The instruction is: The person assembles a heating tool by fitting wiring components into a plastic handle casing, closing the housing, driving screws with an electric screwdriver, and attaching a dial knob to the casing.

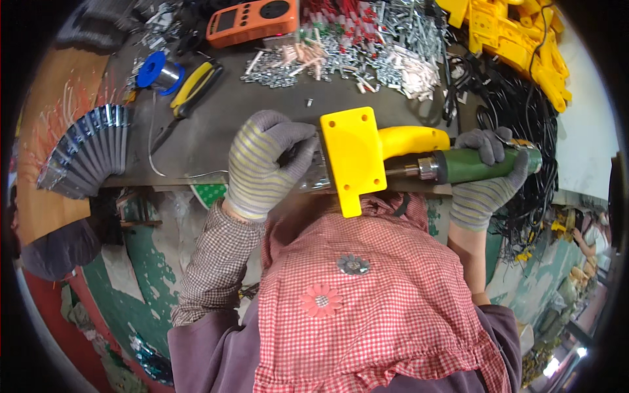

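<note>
A yellow plastic housing (pixel 354 160) with a flat plate, corner holes and a curved handle is held up at the table's front edge. My left hand (pixel 268 164), in a striped grey glove, is closed at its left side, where a clear shiny part (pixel 317 175) partly shows. The fingertips there are partly hidden. My right hand (pixel 488 177), gloved alike, wraps round a green power screwdriver (pixel 472 166). The tool lies level, its bit pointing left at the housing below the handle; whether the tip touches a screw is hidden.
Behind lie heaps of small metal parts (pixel 272 71), an orange meter (pixel 252 23), more yellow housings (pixel 504 39) and black cables (pixel 524 124). To the left are yellow-handled pliers (pixel 196 88), a blue solder wire spool (pixel 159 72) and a row of shiny grey strips (pixel 88 154). One small metal piece (pixel 309 103) lies alone.
</note>
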Available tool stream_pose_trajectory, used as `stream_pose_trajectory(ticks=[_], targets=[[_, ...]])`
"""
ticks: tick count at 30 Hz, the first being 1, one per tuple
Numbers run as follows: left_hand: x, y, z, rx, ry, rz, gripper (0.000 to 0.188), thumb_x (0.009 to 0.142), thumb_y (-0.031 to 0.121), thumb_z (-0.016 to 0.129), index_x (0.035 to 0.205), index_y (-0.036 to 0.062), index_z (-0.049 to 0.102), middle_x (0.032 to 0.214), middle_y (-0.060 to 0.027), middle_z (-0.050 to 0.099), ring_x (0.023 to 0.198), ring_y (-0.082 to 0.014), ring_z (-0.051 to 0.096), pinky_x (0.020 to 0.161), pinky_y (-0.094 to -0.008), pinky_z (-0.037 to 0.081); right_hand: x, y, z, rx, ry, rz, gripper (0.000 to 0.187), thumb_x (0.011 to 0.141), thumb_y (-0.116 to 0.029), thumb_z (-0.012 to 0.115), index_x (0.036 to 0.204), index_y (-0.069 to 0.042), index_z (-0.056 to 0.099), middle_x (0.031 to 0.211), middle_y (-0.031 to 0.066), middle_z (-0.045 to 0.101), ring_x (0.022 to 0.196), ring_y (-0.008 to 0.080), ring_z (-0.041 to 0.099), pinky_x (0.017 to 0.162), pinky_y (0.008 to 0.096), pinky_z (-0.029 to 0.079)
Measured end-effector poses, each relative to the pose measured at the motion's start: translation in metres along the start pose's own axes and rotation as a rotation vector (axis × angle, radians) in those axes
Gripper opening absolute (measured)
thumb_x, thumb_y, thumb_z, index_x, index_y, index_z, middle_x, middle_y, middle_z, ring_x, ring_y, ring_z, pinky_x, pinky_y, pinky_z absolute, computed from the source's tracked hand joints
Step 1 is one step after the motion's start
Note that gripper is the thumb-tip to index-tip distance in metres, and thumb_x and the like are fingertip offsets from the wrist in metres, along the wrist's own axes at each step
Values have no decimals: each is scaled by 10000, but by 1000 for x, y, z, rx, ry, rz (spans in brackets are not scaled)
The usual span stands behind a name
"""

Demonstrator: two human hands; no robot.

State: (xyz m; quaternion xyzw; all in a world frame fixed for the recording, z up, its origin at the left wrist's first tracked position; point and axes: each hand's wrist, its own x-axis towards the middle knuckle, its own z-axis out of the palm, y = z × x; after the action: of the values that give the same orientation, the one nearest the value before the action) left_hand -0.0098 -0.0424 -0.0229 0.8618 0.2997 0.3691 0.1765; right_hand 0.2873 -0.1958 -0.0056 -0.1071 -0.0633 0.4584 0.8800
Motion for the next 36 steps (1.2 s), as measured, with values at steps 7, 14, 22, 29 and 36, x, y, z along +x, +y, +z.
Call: stream_pose_trajectory(ticks=[7,14,22,29,36], targets=[[46,-78,-38,361,-66,-230,217,894,156,785,1083,50,777,1024,-140,750,910,-286,716,835,-400,565,-6,6,1,-11,40,12,361,928,-378,748,1126,-111,606,765,-34,454,688,127,473,866,360,490],[98,-93,-31,940,-659,-54,180,887,214,752,1014,89,774,1029,-150,722,1006,-369,701,887,-470,570,-7,10,7,-23,50,32,365,914,-378,764,1127,-123,611,762,-43,468,687,118,481,866,352,499],[41,-53,-37,198,-86,59,180,789,53,790,945,70,702,925,-104,686,853,-286,688,740,-400,561,-3,4,4,-59,36,27,364,878,-389,784,1083,-130,633,739,-49,486,685,116,494,874,346,500],[-65,31,-12,30,-63,-51,266,678,80,847,897,128,705,851,-51,633,831,-263,638,798,-443,489,4,5,8,-12,11,100,376,865,-354,802,1092,-105,637,747,-39,491,687,122,493,870,353,492],[-68,26,0,31,21,-4,267,665,130,869,878,143,709,824,-34,632,785,-256,616,781,-446,469,7,4,0,-22,-4,81,364,858,-373,803,1051,-109,642,739,-47,481,665,126,490,865,361,500]])
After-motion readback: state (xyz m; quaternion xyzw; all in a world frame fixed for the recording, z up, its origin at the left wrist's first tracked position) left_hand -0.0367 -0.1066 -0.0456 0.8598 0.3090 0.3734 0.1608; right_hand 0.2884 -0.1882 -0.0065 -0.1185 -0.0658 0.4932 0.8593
